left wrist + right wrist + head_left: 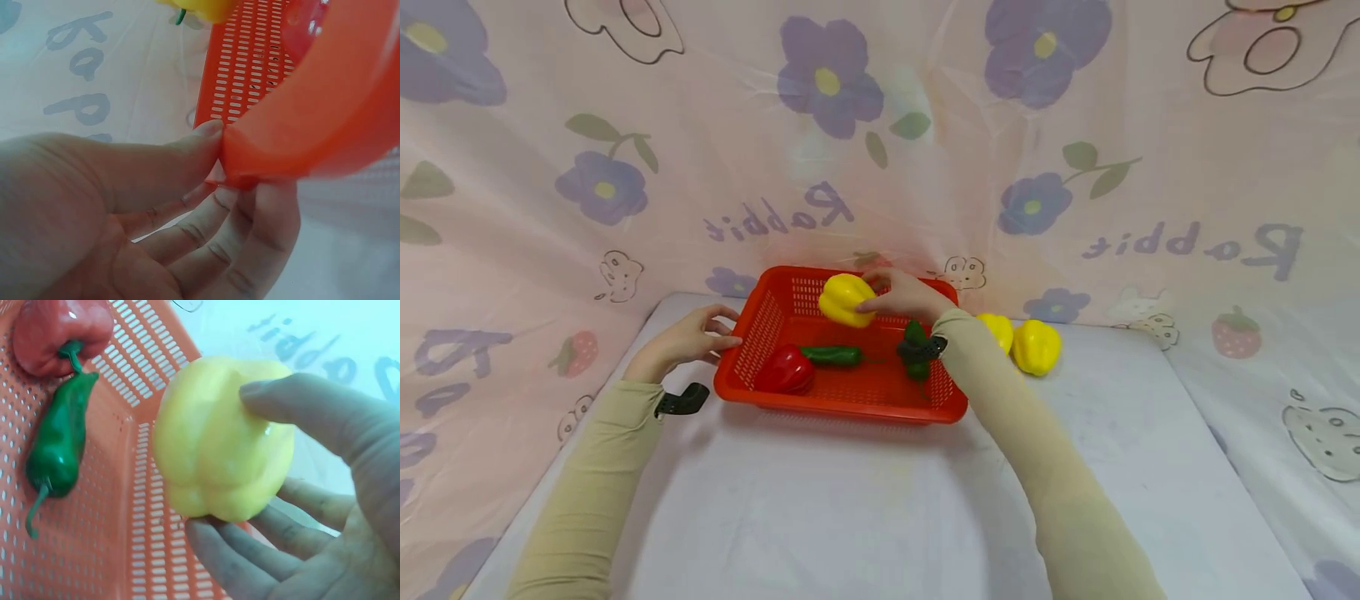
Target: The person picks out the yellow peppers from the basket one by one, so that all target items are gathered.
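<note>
A red plastic basket (850, 407) with slotted walls stands on the white table. At its left rim, my left hand (688, 340) grips the edge between thumb and fingers, seen close in the left wrist view. Above the basket's back part, my right hand (906, 296) holds a yellow bell pepper (846, 300), thumb on one side and fingers on the other in the right wrist view. Inside the basket lie a red bell pepper (786, 370) at the left and a green chili pepper (832, 356) beside it. Another green pepper (916, 350) at the right is partly hidden by the wrist camera.
To the right of the basket, a yellow bell pepper (1037, 347) sits on the table (880, 517) beside another yellow one (998, 332), partly covered by my right sleeve. A printed curtain (925, 183) hangs close behind the basket and along the sides.
</note>
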`<state>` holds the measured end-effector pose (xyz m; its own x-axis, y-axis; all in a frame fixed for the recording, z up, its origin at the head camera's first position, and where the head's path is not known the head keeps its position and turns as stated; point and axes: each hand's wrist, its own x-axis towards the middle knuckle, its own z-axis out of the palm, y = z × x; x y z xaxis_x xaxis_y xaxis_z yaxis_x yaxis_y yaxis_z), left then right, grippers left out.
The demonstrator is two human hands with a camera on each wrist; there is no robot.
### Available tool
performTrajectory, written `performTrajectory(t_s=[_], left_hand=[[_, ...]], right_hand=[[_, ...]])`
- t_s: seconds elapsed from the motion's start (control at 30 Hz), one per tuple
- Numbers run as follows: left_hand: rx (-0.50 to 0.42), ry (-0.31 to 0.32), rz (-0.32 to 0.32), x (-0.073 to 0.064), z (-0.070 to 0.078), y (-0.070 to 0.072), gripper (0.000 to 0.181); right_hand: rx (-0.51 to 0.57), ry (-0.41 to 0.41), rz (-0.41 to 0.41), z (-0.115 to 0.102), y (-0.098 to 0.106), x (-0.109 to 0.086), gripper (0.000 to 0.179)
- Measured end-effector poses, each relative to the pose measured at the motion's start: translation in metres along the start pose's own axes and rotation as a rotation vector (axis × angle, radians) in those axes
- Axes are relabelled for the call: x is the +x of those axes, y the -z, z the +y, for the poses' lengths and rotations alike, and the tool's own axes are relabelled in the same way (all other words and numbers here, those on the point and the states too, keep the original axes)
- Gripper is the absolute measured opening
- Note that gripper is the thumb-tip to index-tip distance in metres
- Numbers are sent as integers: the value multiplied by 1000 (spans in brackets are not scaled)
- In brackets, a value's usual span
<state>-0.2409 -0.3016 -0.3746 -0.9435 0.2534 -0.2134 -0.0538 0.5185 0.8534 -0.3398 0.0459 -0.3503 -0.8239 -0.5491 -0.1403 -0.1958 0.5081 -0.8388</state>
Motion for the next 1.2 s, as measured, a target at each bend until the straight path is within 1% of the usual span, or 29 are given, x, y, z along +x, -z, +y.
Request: performTrajectory(t_s=[0.1, 0.27, 0.47, 0.73, 0.8, 0.97, 1.2], left_hand=[[4, -2, -2, 0, 0, 0, 50], [8, 6, -1, -1, 0, 0, 50], [7, 12, -3, -2, 1, -2, 52], [0, 2, -8, -2, 1, -3, 51], [1, 1, -7, -2, 1, -3, 50], [-4, 2, -8, -2, 2, -3, 50], [-10, -4, -6, -3, 2, -4, 50]], right_hand=[[60, 16, 4, 5, 8, -5, 67], [193, 45, 18, 12, 19, -12, 62], [296, 26, 39, 15, 31, -27, 62], [291, 4, 80, 24, 46, -44, 66], [289, 7, 80, 26, 49, -48, 66], [294, 17, 82, 22, 54, -61, 68], [289, 34, 125, 22, 58, -71, 70]])
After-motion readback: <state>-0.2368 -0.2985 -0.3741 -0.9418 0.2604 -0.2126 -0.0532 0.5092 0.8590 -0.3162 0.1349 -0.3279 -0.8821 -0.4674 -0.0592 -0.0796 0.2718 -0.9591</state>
